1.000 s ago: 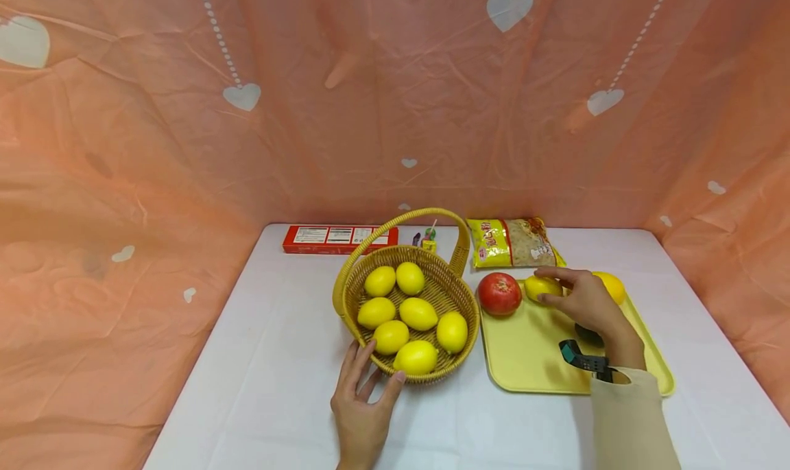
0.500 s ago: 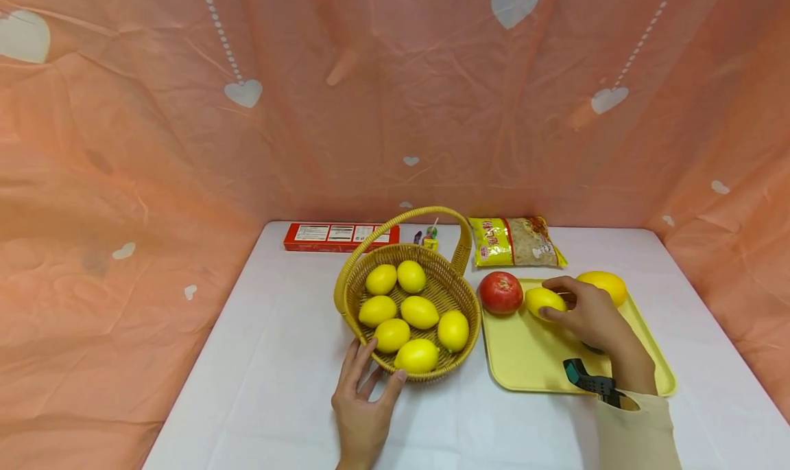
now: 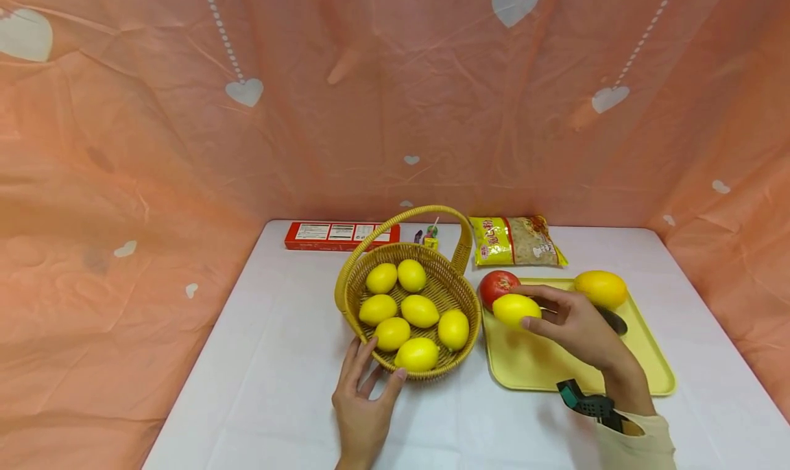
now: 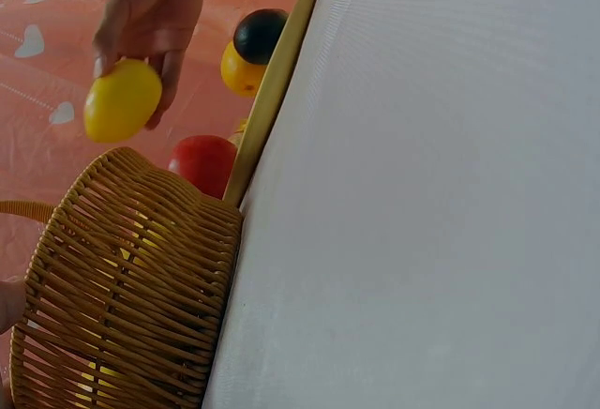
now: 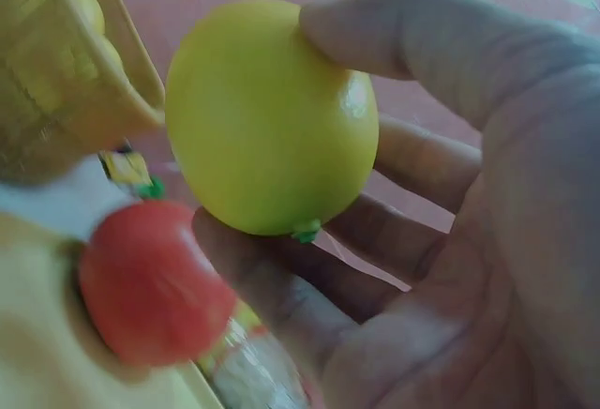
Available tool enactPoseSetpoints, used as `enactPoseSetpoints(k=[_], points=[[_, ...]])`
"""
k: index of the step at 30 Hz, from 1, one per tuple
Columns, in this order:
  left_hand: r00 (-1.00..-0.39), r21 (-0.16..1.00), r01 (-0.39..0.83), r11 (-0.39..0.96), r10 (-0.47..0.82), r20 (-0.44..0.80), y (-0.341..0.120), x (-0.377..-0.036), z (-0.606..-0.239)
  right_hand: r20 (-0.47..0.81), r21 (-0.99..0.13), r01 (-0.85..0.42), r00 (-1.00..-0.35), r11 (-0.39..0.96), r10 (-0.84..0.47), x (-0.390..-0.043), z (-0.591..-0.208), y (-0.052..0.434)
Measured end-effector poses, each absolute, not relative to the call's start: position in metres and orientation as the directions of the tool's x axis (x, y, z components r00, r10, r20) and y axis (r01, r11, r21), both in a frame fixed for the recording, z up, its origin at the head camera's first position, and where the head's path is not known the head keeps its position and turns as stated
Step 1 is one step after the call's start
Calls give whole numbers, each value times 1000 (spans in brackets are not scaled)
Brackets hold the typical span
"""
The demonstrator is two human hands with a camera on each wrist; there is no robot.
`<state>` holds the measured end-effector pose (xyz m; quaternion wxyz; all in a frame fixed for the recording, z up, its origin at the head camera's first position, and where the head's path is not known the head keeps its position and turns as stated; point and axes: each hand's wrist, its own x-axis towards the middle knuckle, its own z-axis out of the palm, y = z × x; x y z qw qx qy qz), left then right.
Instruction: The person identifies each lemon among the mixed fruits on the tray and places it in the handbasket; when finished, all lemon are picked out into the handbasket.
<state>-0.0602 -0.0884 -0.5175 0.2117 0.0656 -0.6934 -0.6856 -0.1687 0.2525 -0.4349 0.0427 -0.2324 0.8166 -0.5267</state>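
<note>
Above the yellow plastic tray (image 3: 648, 381), your right hand (image 3: 577, 322) holds the smooth yellow lemon (image 3: 515, 309) pinched between thumb and fingertips, lifted clear of the tray and just in front of the round red fruit (image 3: 496, 284). That light, tip-only grip could let the glossy lemon slip and roll across the white table (image 3: 259, 360). Your left hand (image 3: 363, 407) rests with fingers spread against the woven wicker basket (image 3: 347, 298); if it lets go, a bump on the rim could shove the basket.
</note>
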Motion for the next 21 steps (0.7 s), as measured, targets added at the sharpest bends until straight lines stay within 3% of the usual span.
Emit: enactPoseSetpoints(k=[8, 16, 21], points=[[-902, 979, 197, 50, -383, 201, -88, -60, -516, 209, -871, -383, -856, 308, -474, -169, -445, 208], [-899, 979, 198, 52, -387, 203, -88, -60, -515, 280, -680, -557, -798, 476, -535, -164, -438, 163], [-900, 979, 201, 40, -386, 201, -88, -60, -516, 265, -608, -622, -745, 494, -612, -161, -434, 152]])
